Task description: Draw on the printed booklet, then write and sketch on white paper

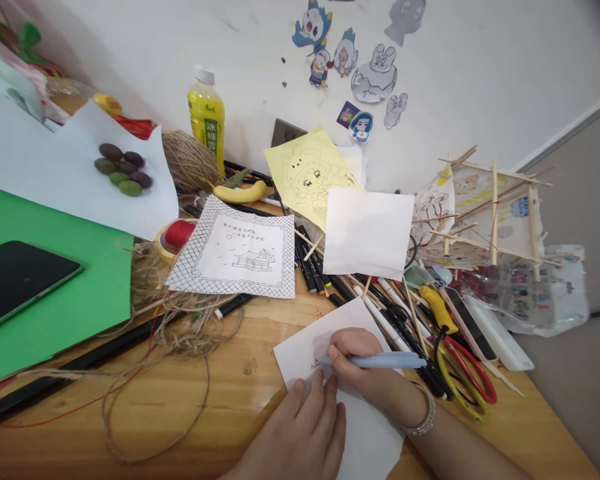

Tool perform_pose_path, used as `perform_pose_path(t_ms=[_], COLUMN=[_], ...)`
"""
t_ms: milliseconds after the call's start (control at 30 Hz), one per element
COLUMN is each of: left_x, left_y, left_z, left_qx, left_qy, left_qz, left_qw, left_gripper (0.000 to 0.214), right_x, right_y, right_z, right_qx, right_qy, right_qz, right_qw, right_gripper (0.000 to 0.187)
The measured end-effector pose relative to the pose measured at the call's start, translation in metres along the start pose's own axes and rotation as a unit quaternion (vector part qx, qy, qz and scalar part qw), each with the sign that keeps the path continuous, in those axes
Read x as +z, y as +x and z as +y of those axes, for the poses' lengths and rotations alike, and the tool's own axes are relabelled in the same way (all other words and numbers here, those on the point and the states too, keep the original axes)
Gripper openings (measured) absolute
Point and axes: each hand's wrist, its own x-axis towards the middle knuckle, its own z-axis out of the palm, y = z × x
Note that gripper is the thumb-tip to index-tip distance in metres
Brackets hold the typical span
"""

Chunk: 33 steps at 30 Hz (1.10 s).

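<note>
A white sheet of paper lies at a slant on the wooden table, with a few small dark pen strokes near its left side. My right hand grips a light blue pen, its tip down at those strokes. Flat on the paper's lower left part rests my left hand, fingers stretched out and close to the pen tip. A bracelet circles my right wrist. Beyond the sheet are a drawing with a patterned border, a yellow drawing and a blank white square of paper.
Several markers and red-and-yellow scissors lie to the right, below a stick frame. Tangled twine, a green sheet and a dark tablet are on the left. A yellow bottle stands against the wall.
</note>
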Motion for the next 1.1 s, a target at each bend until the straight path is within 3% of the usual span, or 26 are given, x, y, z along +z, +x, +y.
perform_pose_path(t_ms=[233, 500, 900, 1100], left_x=[-0.0004, -0.0016, 0.0004, -0.0016], left_y=[-0.0009, 0.0009, -0.0010, -0.0002], left_z=[0.0000, 0.0006, 0.0008, 0.0012], left_qx=[-0.005, -0.003, -0.011, -0.009], left_qy=[0.008, -0.007, 0.016, 0.012], left_qz=[0.020, -0.021, 0.047, 0.015], left_qw=[1.000, 1.000, 0.999, 1.000], left_gripper=[0.056, 0.057, 0.056, 0.056], right_x=[-0.0005, -0.0005, -0.0015, -0.0027], right_y=[-0.0010, -0.0015, 0.0000, 0.0005], right_z=[-0.0003, 0.0004, 0.0001, -0.0023], right_qx=[0.011, 0.030, 0.016, 0.030], right_qy=[0.007, 0.017, 0.026, 0.019], right_qz=[0.004, -0.004, -0.004, -0.009], right_qw=[1.000, 0.999, 1.000, 0.999], right_gripper=[0.030, 0.032, 0.029, 0.028])
